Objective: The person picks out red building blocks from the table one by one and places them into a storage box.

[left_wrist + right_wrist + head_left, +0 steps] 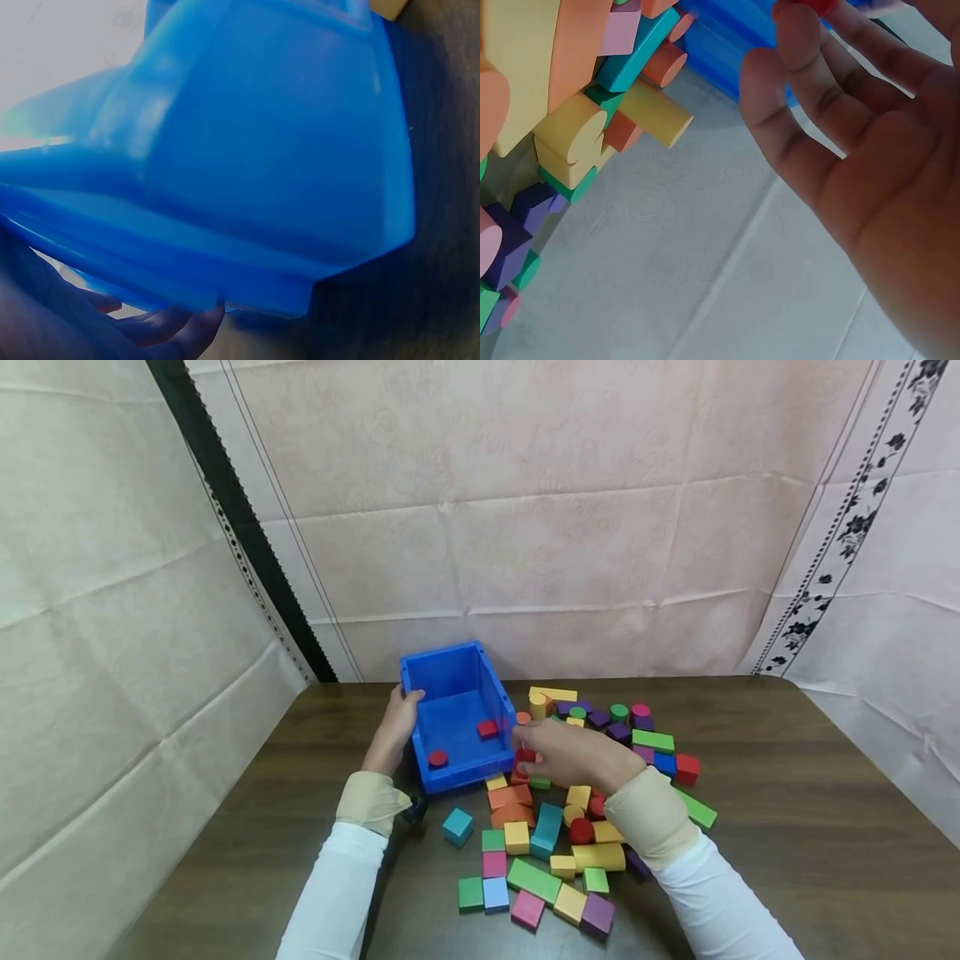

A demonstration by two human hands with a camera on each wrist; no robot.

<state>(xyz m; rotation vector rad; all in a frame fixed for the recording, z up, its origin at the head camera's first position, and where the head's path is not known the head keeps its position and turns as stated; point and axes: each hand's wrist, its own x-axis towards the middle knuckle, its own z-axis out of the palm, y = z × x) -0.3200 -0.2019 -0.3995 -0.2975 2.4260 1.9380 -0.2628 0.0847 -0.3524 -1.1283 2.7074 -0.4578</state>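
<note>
A blue plastic bin [459, 768] is tilted toward the head camera, with a red block [487, 729] and a round red piece [437, 759] inside. My left hand [393, 731] grips the bin's left wall, thumb over the rim; in the left wrist view its fingers [199, 330] curl under the bin's edge. Just right of the bin, my right hand [573, 752] pinches a red block [819, 6] at its fingertips. Most of that block is hidden or cut off in the right wrist view, so its full shape cannot be told.
Many coloured wooden blocks lie on the brown table around and below my right arm, among them a teal block [547, 831], a yellow cylinder [599, 857] and a purple cube [597, 916]. A blue cube [457, 827] sits apart below the bin. Pale cloth [525, 560] hangs behind the table.
</note>
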